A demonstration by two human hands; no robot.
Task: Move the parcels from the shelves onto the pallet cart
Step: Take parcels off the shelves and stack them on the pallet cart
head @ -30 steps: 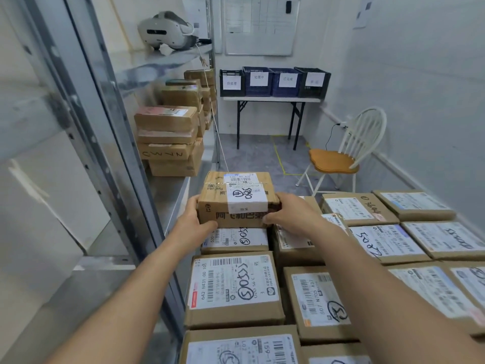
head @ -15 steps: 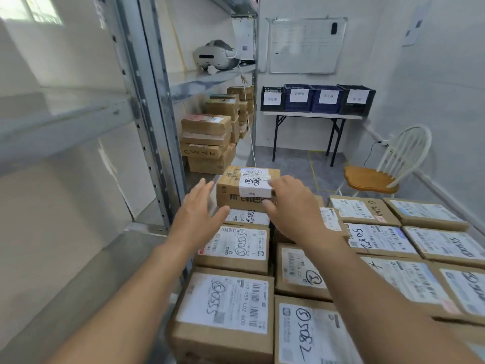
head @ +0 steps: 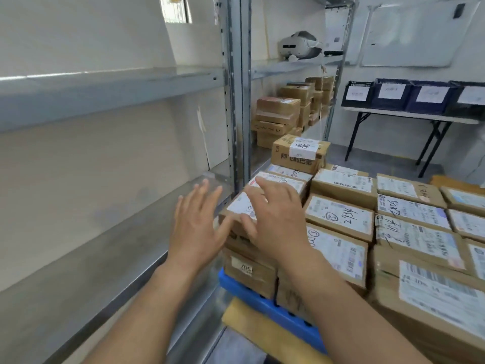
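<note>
Left hand and right hand spread, empty, near parcel marked "2934".

Bright even room light, window blown out, motion blur throughout, wide-angle bending at edges

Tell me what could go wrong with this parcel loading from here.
The lone top parcel sits raised at the stack's shelf-side edge; a nudge may tip it off. The shelf parcels lie beyond the steel upright, so reaching there with the empty left hand or right hand may knock that top parcel.
</note>
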